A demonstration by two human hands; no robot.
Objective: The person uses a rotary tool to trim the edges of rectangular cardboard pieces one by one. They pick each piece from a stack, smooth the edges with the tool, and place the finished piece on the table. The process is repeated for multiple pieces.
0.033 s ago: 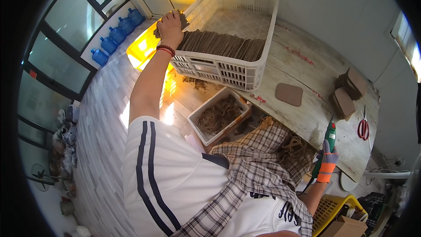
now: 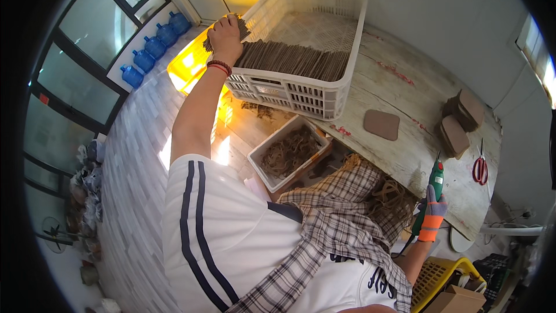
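Left hand [image 2: 225, 36] clenched around brown cardboard pieces [image 2: 240, 28] at white crate [image 2: 301, 90] corner; gloved right hand [image 2: 433, 211] grips green rotary tool [image 2: 435, 178] at table [image 2: 405, 98] edge.

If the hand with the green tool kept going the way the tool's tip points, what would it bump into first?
The right hand holds the green tool with its tip aimed up across the wooden table. The first thing in that line looks like the stack of brown cardboard pieces, though depth is hard to judge; the red scissors lie off to the side.
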